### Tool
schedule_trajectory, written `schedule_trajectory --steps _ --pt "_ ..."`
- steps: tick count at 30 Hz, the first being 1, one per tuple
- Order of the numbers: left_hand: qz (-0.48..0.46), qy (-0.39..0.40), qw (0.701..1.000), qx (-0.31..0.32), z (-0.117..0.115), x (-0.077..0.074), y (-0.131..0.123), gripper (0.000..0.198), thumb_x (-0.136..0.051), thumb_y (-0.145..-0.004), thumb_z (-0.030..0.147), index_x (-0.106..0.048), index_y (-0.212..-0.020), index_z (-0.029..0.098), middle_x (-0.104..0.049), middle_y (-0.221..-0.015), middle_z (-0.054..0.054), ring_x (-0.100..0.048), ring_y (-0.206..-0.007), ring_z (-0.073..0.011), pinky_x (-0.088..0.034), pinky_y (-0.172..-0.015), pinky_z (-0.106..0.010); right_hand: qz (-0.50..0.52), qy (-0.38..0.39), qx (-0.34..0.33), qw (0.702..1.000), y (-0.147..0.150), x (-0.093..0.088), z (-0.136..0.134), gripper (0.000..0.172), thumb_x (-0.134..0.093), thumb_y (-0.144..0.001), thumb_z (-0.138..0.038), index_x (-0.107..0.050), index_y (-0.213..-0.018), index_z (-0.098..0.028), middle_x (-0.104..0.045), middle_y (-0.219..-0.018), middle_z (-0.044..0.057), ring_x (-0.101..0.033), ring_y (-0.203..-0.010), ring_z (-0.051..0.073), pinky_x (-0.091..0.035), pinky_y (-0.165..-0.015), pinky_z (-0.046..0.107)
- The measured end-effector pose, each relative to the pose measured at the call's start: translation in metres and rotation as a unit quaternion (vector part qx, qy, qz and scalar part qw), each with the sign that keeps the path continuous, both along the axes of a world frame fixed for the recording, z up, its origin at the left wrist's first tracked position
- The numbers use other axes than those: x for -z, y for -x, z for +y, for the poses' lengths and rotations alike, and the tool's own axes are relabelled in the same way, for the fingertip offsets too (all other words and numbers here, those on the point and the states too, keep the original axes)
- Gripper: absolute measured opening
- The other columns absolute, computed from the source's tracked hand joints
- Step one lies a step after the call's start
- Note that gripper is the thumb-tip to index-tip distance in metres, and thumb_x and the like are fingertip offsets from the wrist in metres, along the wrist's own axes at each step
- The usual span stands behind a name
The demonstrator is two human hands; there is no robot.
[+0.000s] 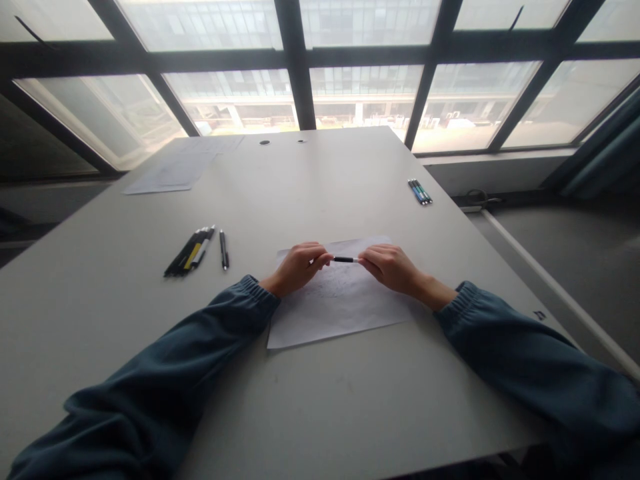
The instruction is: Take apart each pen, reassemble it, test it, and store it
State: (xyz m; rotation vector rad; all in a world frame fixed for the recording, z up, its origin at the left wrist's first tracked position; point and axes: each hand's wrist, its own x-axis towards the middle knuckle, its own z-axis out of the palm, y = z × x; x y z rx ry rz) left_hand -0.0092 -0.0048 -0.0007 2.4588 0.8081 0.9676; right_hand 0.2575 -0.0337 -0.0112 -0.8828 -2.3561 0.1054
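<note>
A black and white pen [343, 259] is held level between my two hands, above a sheet of paper [325, 323] with faint grey marks on it. My left hand [300, 263] pinches the pen's left end, while my right hand [393, 268] pinches its right end. The fingers hide both tips of the pen. To the left of the paper lies a single dark pen [224, 250]. Beside it rests a group of several pens [190, 252], mostly black, with a yellow and a white one among them.
All this is on a large white table [320, 407]. Several blue and green pens [419, 191] lie near its right edge. Loose paper sheets [167, 170] cover the far left corner. Tall windows [367, 100] stand behind the table, and a white pipe [555, 287] runs along the floor at the right.
</note>
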Motion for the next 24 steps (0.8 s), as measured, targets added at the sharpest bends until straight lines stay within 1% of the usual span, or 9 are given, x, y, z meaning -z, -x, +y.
schedule_trajectory --steps 3,10,18,24 --pt "-0.003 -0.016 1.0 -0.005 -0.0005 -0.0012 -0.0017 0.043 -0.053 -0.1 0.041 -0.061 -0.065 0.016 -0.06 -0.064 -0.002 -0.055 -0.062 -0.0121 -0.042 -0.063 -0.024 -0.003 0.0 -0.002 1.0 0.0 0.0003 0.0005 0.03 -0.044 -0.105 -0.033 -0.066 -0.091 -0.018 -0.071 -0.084 0.009 -0.062 -0.076 0.019 -0.042 -0.072 0.03" --pt "-0.016 -0.028 0.999 0.0 -0.0026 -0.0039 -0.0031 0.039 -0.058 -0.098 0.039 -0.064 -0.067 0.016 -0.063 -0.066 -0.002 -0.055 -0.059 -0.011 -0.042 -0.06 -0.023 -0.001 0.002 -0.004 1.0 -0.0005 0.0002 0.0005 0.031 -0.043 -0.105 -0.033 -0.066 -0.091 -0.018 -0.071 -0.084 0.009 -0.063 -0.076 0.019 -0.042 -0.072 0.029" --pt "-0.035 -0.047 0.998 0.0 -0.0015 -0.0011 -0.0031 0.031 -0.063 -0.094 0.042 -0.072 -0.079 0.016 -0.068 -0.07 -0.006 -0.06 -0.063 -0.0139 -0.047 -0.063 -0.026 0.0 0.011 0.0 1.0 -0.0007 0.0006 0.0009 0.031 -0.043 -0.105 -0.033 -0.065 -0.091 -0.018 -0.072 -0.084 0.009 -0.064 -0.075 0.019 -0.042 -0.071 0.03" --pt "-0.036 -0.054 0.998 -0.002 -0.0008 0.0004 -0.003 0.025 -0.066 -0.093 0.038 -0.073 -0.083 0.017 -0.07 -0.075 -0.006 -0.062 -0.067 -0.0143 -0.049 -0.066 -0.027 0.016 0.034 0.004 0.999 -0.0006 0.0019 0.0006 0.03 -0.045 -0.104 -0.034 -0.067 -0.092 -0.018 -0.073 -0.087 0.01 -0.065 -0.079 0.019 -0.043 -0.073 0.03"
